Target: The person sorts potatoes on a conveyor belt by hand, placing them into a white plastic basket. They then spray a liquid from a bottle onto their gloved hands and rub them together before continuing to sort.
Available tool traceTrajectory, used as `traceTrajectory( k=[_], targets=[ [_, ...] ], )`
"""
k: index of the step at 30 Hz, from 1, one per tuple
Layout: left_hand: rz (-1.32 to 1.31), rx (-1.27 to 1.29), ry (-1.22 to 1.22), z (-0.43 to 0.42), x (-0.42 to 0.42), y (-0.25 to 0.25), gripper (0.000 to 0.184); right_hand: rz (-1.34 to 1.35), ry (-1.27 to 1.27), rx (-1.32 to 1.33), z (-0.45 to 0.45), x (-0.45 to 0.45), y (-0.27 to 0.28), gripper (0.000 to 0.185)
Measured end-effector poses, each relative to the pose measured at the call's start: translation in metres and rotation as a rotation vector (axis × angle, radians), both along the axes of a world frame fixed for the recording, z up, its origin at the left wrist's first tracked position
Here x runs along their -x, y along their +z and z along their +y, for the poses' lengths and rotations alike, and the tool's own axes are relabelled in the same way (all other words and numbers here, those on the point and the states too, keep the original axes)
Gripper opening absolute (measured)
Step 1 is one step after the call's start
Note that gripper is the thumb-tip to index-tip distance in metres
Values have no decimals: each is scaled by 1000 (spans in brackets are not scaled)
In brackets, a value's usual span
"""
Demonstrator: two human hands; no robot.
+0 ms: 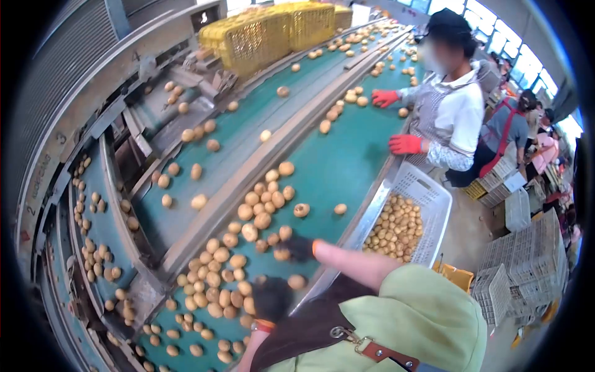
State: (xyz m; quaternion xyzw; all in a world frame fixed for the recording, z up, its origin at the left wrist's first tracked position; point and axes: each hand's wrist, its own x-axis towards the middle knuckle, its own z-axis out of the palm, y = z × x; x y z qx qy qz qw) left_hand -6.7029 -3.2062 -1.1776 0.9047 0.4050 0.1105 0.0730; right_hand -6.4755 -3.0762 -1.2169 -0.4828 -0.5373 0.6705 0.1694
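Note:
Many round, yellow-brown potatoes (214,279) lie in clusters on the green conveyor belt (322,186). My right hand (300,248), in a dark glove with an orange cuff, is over the belt with its fingertips at a potato (282,253); whether it grips the potato is unclear. My left hand (273,297), also dark-gloved, is lower and nearer to me, beside the right edge of the large cluster. Its fingers are blurred and hidden. A single potato (297,282) lies between the two hands, close to the belt's edge.
A white crate (434,201) filled with potatoes stands beside the belt. Across from it, a co-worker (455,105) in red gloves reaches over the belt. Yellow crates (260,37) stand beyond a second belt lane. Stacked crates (520,254) and more people are at the right.

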Motion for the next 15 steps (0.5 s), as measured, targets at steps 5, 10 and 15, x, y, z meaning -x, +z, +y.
traceTrajectory(
  k=[5, 10, 15],
  targets=[
    [-155, -106, 438, -52, 49, 20, 29, 643, -142, -179, 130, -19, 70, 20],
    [-209, -46, 882, -89, 76, 31, 33, 233, -507, -570, 182, -86, 103, 31],
    [-389, 72, 1039, -70, 72, 68, 38, -567, -407, -1231, 149, -44, 56, 37]
  ],
)
